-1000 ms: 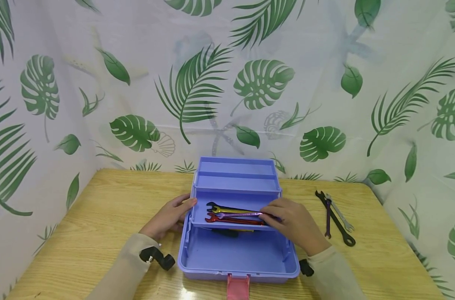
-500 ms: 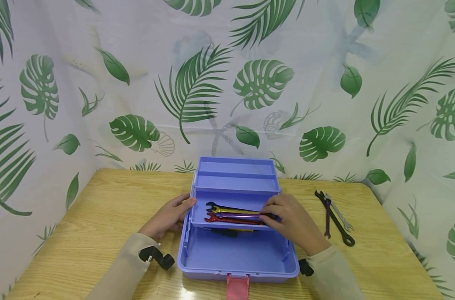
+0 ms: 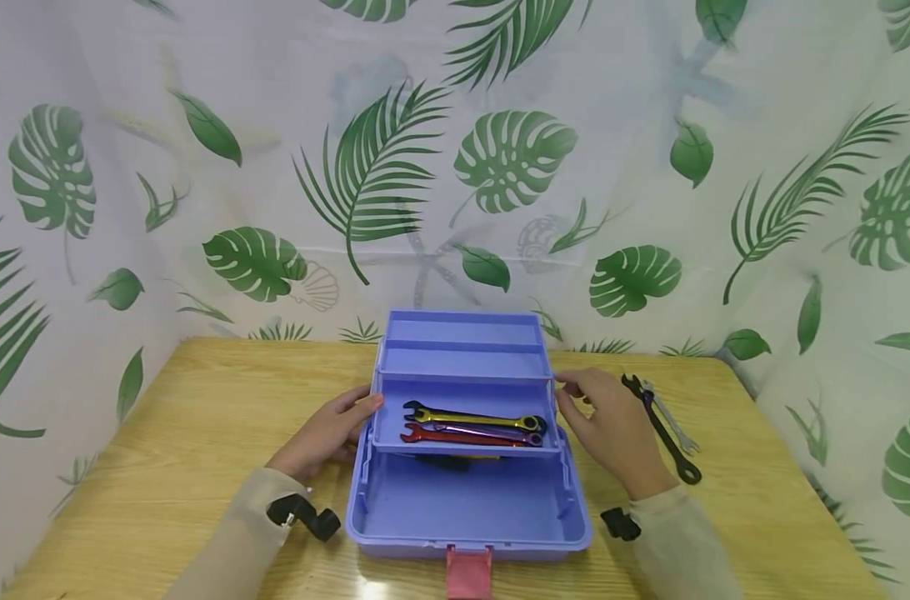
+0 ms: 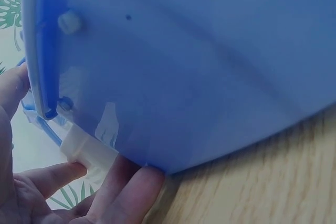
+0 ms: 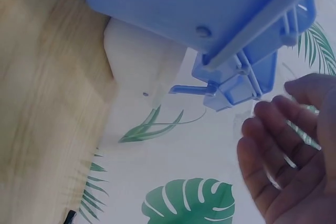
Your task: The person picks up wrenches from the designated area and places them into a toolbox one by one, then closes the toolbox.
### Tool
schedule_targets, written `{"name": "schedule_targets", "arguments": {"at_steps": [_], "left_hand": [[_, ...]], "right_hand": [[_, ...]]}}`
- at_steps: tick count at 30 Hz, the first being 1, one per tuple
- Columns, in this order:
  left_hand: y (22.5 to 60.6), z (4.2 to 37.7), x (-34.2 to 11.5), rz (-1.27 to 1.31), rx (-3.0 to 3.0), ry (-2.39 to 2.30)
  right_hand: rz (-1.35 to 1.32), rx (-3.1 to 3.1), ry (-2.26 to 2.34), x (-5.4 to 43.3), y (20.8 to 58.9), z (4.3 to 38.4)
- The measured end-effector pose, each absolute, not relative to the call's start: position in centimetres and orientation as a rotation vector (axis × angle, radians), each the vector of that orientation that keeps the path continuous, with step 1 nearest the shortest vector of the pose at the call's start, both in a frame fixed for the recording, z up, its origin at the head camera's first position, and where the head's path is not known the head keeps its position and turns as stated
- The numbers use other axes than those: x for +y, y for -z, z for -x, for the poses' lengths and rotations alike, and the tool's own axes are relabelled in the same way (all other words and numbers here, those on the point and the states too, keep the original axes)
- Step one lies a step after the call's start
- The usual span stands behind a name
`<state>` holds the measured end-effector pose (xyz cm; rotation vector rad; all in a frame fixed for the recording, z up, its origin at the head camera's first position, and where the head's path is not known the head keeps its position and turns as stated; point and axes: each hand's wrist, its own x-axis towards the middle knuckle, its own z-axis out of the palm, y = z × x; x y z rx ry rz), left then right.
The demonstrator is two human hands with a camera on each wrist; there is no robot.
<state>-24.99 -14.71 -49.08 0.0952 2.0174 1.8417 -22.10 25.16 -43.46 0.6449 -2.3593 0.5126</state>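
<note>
A purple-blue toolbox [image 3: 470, 508] stands unfolded, its tiers raised at the back. In its lower tray [image 3: 455, 390] lie several wrenches: a yellow wrench [image 3: 470, 417] with a black one beside it, a purple wrench [image 3: 487, 432] and a red wrench [image 3: 447, 437]. My left hand [image 3: 327, 433] holds the toolbox's left side, thumb at the tray's edge; the left wrist view shows fingertips [image 4: 144, 182] against the lower part of the side. Just right of the tray, my right hand [image 3: 612, 425] holds nothing, its fingers loosely bent; the right wrist view shows them apart from the box.
On the wooden table [image 3: 222, 408] at the right lie a black wrench [image 3: 668, 442] and a silver wrench [image 3: 672, 421], with a purple one mostly hidden by my right hand. A pink latch [image 3: 468, 573] hangs at the toolbox's front. A leaf-patterned cloth [image 3: 425, 167] stands behind.
My right hand has let go of the purple wrench, which now lies in the tray, and has moved right, outside the toolbox. My left hand keeps its place. The head view has shifted slightly.
</note>
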Motion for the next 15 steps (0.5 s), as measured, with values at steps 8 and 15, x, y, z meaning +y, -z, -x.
{"name": "schedule_targets", "arguments": {"at_steps": [8, 15], "left_hand": [[48.94, 25.02, -14.78, -0.068, 2.022, -1.85], [48.81, 24.87, -14.54, -0.072, 2.037, -1.868]], "right_hand": [[-0.5, -2.469, -0.533, 25.12, 43.87, 22.17], [-0.386, -2.573, -0.571, 25.35, 44.05, 22.17]]}}
